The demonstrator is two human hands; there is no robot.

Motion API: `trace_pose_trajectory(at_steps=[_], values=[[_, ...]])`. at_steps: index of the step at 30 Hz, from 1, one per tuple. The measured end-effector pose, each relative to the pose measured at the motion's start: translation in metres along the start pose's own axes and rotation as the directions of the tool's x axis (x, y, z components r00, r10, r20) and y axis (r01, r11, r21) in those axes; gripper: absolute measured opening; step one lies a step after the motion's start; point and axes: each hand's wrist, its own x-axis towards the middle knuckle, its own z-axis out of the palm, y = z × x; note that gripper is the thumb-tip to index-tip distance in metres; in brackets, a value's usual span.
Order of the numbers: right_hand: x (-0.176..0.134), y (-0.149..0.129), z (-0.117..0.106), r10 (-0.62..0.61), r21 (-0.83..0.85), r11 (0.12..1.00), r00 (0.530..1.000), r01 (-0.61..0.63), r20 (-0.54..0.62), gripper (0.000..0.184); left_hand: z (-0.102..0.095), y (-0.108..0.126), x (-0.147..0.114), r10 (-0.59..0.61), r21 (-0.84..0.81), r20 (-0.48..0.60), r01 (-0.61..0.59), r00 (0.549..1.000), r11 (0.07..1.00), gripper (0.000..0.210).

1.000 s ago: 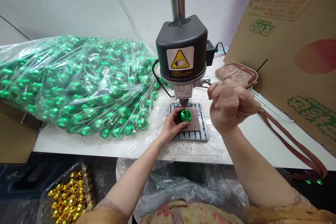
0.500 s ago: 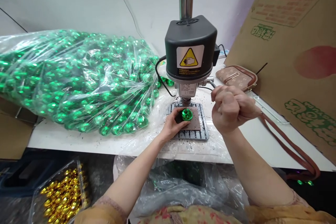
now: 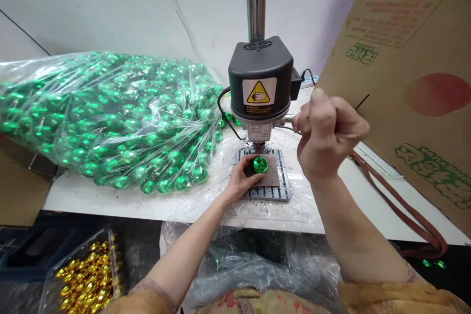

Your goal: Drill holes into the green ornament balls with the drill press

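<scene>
My left hand (image 3: 240, 180) pinches a shiny green faceted ball (image 3: 261, 165) between thumb and fingers. The ball sits on a brown square pad (image 3: 273, 172) over the slotted metal base plate (image 3: 271, 194). Right above it stands a small black bench drill press (image 3: 260, 78), its bit coming down at the top of the ball; how deep it reaches I cannot tell. My right hand (image 3: 327, 132) is closed in a raised fist around the drill press lever (image 3: 289, 119), whose grip is hidden inside the fingers.
A large clear bag of green balls (image 3: 121, 122) fills the left of the white table (image 3: 121, 204). Dark shavings surround the base. At right lean a big cardboard box (image 3: 401, 83) and a brown strap (image 3: 401, 201). Lower left, a clear bin (image 3: 114, 260) holds gold balls.
My right fist has risen slightly and now covers the patterned pouch behind it. My left hand still holds the ball in place under the bit. The view has shifted a little.
</scene>
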Motion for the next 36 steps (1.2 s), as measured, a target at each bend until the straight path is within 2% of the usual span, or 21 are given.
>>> trace_pose_trajectory(at_steps=[2,4,6,8,10,11,13,15,16,18,20,21,22,24,25,26,27,29,31,36], values=[[0.012,-0.006,0.006,0.060,-0.003,0.998,0.998,-0.060,0.031,0.049,0.001,0.002,-0.001,-0.003,0.027,-0.038,0.004,0.999,1.000,0.054],[0.019,-0.008,0.007,0.058,-0.015,0.998,0.996,-0.057,0.067,0.047,0.000,0.007,-0.006,0.013,0.064,-0.100,-0.007,0.995,0.998,0.050],[0.020,-0.007,0.007,0.035,-0.027,0.999,0.996,-0.033,0.085,0.045,-0.003,0.016,-0.020,0.071,0.112,-0.148,-0.055,0.986,0.992,0.044],[0.019,-0.007,0.005,0.022,-0.012,1.000,0.997,-0.021,0.074,0.045,-0.007,0.027,-0.045,0.158,0.164,-0.124,-0.137,0.980,0.977,0.040],[0.017,-0.006,0.005,0.031,0.025,0.999,0.998,-0.032,0.052,0.045,-0.011,0.038,-0.077,0.245,0.193,-0.003,-0.240,0.970,0.952,0.039],[0.017,-0.006,0.004,0.035,0.043,0.998,0.998,-0.037,0.045,0.044,-0.013,0.041,-0.095,0.282,0.205,0.096,-0.297,0.954,0.933,0.039],[0.017,-0.005,0.004,0.037,0.064,0.997,0.999,-0.040,0.039,0.043,-0.015,0.044,-0.130,0.339,0.276,0.332,-0.435,0.880,0.857,0.039],[0.018,-0.004,0.003,0.028,0.070,0.997,0.999,-0.031,0.040,0.041,-0.016,0.041,-0.158,0.331,0.412,0.528,-0.577,0.782,0.705,0.041],[0.018,-0.003,0.003,0.021,0.071,0.997,0.999,-0.024,0.039,0.040,-0.017,0.038,-0.168,0.312,0.468,0.589,-0.630,0.745,0.620,0.043],[0.017,-0.002,0.003,0.010,0.073,0.997,0.999,-0.013,0.036,0.040,-0.021,0.031,-0.179,0.329,0.518,0.623,-0.690,0.709,0.506,0.044],[0.016,-0.002,0.002,-0.001,0.082,0.997,0.999,-0.002,0.034,0.040,-0.032,0.025,-0.179,0.431,0.557,0.539,-0.690,0.724,0.463,0.044],[0.016,-0.002,0.002,0.000,0.086,0.996,0.999,-0.002,0.032,0.040,-0.041,0.022,-0.175,0.483,0.615,0.437,-0.644,0.758,0.454,0.044],[0.015,-0.002,0.002,0.000,0.089,0.996,1.000,-0.002,0.025,0.040,-0.052,0.019,-0.169,0.510,0.701,0.301,-0.550,0.806,0.454,0.045],[0.015,-0.002,0.002,0.003,0.085,0.996,1.000,-0.004,0.008,0.040,-0.079,0.013,-0.154,0.456,0.861,-0.037,-0.204,0.889,0.466,0.050],[0.015,-0.002,0.002,0.004,0.085,0.996,1.000,-0.004,0.000,0.040,-0.094,0.010,-0.146,0.381,0.886,-0.203,0.003,0.902,0.464,0.053],[0.014,-0.002,0.002,0.008,0.087,0.996,1.000,-0.008,-0.005,0.040,-0.107,0.006,-0.138,0.288,0.874,-0.337,0.184,0.896,0.450,0.057],[0.014,-0.002,0.002,0.010,0.089,0.996,1.000,-0.009,-0.007,0.040,-0.119,0.002,-0.130,0.189,0.844,-0.429,0.318,0.883,0.431,0.065],[0.014,-0.003,0.001,0.014,0.090,0.996,1.000,-0.013,-0.006,0.039,-0.135,-0.005,-0.116,0.008,0.796,-0.504,0.461,0.864,0.392,0.077],[0.015,-0.003,0.001,0.014,0.081,0.997,1.000,-0.013,-0.012,0.040,-0.141,-0.011,-0.101,-0.107,0.786,-0.496,0.498,0.862,0.366,0.079],[0.015,-0.003,0.002,-0.002,0.074,0.997,1.000,0.003,-0.018,0.046,-0.140,-0.023,-0.061,-0.156,0.789,-0.495,0.518,0.855,0.332,0.082]])
